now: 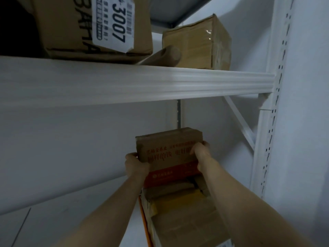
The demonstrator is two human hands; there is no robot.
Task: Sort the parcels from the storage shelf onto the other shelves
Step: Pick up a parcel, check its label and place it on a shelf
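Observation:
A brown cardboard parcel (167,147) with red lettering and a red band sits at the far end of a row of parcels inside the lower bay of a white shelf. My left hand (136,164) grips its left edge and my right hand (201,154) grips its right edge, fingers curled round the sides. Nearer to me lies another brown parcel (185,225) with yellow tape, between my forearms. Whether the held parcel rests on the shelf or is lifted cannot be told.
A white shelf beam (124,81) crosses above my hands. On the upper shelf stand a large box with a white label reading 3007 (99,27), a taped brown box (197,43) and a cardboard tube (165,56). A white perforated upright (267,139) stands at the right.

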